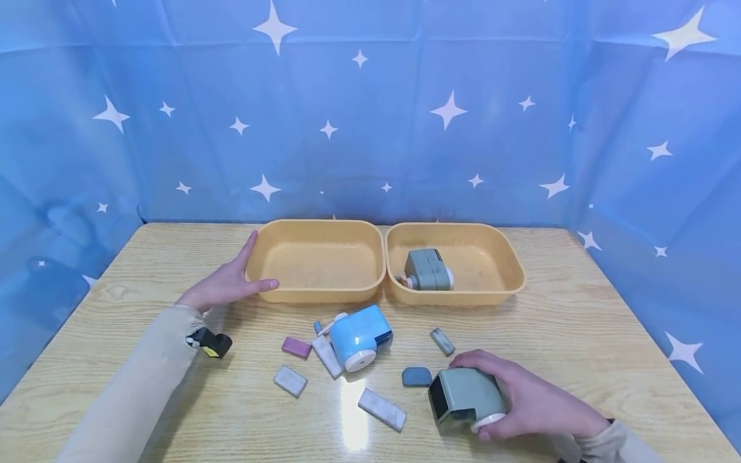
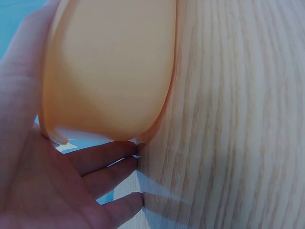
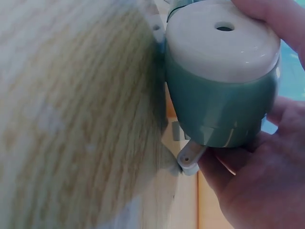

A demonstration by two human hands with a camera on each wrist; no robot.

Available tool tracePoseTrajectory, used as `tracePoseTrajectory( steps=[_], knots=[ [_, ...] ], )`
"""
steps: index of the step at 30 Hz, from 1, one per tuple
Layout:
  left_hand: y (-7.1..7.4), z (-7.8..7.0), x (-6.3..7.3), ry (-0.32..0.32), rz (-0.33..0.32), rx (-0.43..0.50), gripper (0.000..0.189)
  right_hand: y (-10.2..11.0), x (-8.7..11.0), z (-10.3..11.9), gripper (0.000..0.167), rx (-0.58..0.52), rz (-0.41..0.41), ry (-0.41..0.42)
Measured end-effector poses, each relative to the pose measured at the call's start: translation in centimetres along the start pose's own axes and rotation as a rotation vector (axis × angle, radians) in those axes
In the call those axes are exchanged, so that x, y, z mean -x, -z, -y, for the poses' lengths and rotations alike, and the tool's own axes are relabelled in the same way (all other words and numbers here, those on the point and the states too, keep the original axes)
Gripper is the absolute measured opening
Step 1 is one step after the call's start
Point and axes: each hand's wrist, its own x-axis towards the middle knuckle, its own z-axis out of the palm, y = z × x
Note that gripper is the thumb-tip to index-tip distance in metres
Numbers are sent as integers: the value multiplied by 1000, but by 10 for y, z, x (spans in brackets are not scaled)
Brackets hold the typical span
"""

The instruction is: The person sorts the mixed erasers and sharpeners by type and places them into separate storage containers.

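My right hand (image 1: 532,399) grips a grey-green hand-crank pencil sharpener (image 1: 477,389) low over the table's right front. In the right wrist view, the sharpener's white round end (image 3: 209,45) with a hole and its crank handle (image 3: 190,157) show. At the left end of a yellow-orange plastic tray (image 1: 318,296), my left hand (image 1: 228,281) rests with fingers spread, thumb by the front rim. The left wrist view has the straight fingers (image 2: 105,157) beside the tray's outer wall. A blue pencil sharpener (image 1: 359,334) lies tilted in the middle of the table.
Another grey-green pencil sharpener (image 1: 427,270) sits in the right tray (image 1: 492,298), which adjoins the left one. Several small blocks lie about, among them a purple one (image 1: 297,348), a dark blue one (image 1: 416,377) and a grey one (image 1: 382,409). Behind the table hangs a blue star-patterned cloth (image 1: 393,128).
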Motion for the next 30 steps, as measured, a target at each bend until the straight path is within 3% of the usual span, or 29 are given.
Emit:
tracePoseTrajectory(
  steps=[12, 17, 30],
  knots=[
    [0, 0, -1, 1, 0, 1, 114, 9, -1, 0, 76, -30, -63, 40],
    [-1, 1, -1, -4, 0, -1, 114, 14, -1, 2, 77, -71, -69, 7],
    [0, 3, -2, -16, -10, -15, 115, 25, -8, 6, 78, -42, -99, -20]
  ],
)
